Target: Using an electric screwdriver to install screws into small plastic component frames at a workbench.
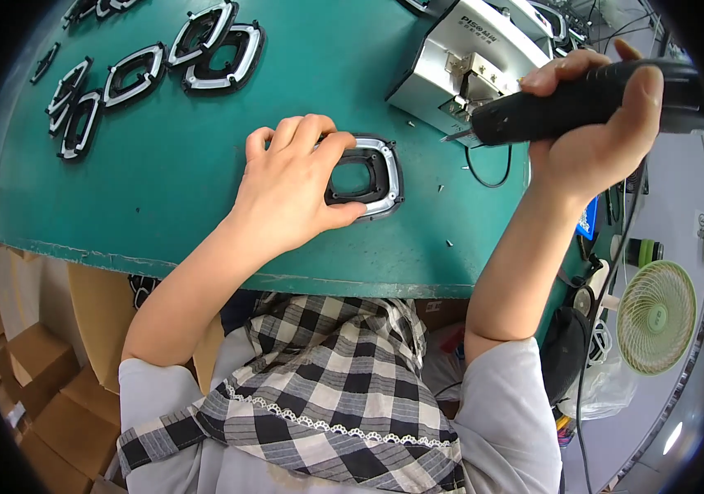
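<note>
My left hand (290,185) grips the left side of a black-and-silver oval frame (383,177) that lies flat on the green table (204,222). Its fingers and thumb close over the frame's edges and cover part of it. Raised at the right, my right hand (594,136) is wrapped round a black electric screwdriver (557,107). The screwdriver's tip points left, at the front of a white screw feeder box (459,58). From this view I cannot tell whether the tip touches the feeder or a screw.
Several similar frames (134,76) lie at the far left, some overlapping. Loose screws (449,243) are scattered near the feeder. A cable (492,183) loops beside it. Cardboard boxes (43,358) stand below left of the table; a green fan (656,317) stands at the right.
</note>
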`<state>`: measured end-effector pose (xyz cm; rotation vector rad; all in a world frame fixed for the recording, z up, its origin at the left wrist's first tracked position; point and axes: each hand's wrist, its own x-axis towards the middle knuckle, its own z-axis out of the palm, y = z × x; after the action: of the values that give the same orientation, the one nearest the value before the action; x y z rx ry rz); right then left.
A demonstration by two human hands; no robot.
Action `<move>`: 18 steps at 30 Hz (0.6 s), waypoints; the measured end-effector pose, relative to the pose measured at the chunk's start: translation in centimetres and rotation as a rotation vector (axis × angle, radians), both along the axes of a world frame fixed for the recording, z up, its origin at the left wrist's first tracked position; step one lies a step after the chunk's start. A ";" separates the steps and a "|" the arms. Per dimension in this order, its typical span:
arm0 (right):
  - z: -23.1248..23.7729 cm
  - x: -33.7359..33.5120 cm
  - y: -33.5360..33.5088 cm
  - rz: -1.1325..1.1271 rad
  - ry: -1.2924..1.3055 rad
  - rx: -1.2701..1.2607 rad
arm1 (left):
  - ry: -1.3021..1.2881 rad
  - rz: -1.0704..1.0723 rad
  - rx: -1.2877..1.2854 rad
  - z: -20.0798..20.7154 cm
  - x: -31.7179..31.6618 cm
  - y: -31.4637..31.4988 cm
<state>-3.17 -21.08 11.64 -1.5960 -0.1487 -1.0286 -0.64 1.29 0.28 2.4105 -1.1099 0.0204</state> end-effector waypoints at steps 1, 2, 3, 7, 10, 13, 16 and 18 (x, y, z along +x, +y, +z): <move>-0.5 -0.2 0.6 0.004 0.010 0.003 | 0.014 0.010 0.009 0.1 0.0 0.1; -1.1 -0.3 1.4 0.006 0.020 0.006 | 0.029 0.019 0.018 0.2 0.0 0.2; -1.7 -0.7 1.8 0.037 0.030 0.025 | 0.031 0.019 0.018 0.1 0.0 0.2; -3.1 -2.0 3.1 0.059 0.111 -0.110 | 0.029 0.017 0.016 0.0 0.0 0.1; -3.4 -2.5 3.5 0.088 0.131 -0.133 | 0.032 0.018 0.009 -0.1 0.0 0.1; -3.7 -2.6 4.1 0.104 0.139 -0.086 | 0.031 0.018 0.008 -0.1 0.0 0.1; -4.1 -2.3 5.0 0.101 0.096 0.042 | 0.033 0.013 0.010 -0.1 0.0 0.0; -4.3 -2.2 5.4 0.107 0.055 0.149 | 0.038 0.012 0.010 -0.2 0.1 0.0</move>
<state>-5.38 -15.68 7.35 -1.4637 -0.1162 -0.8920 -0.58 1.30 0.12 2.4163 -1.0808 -0.0270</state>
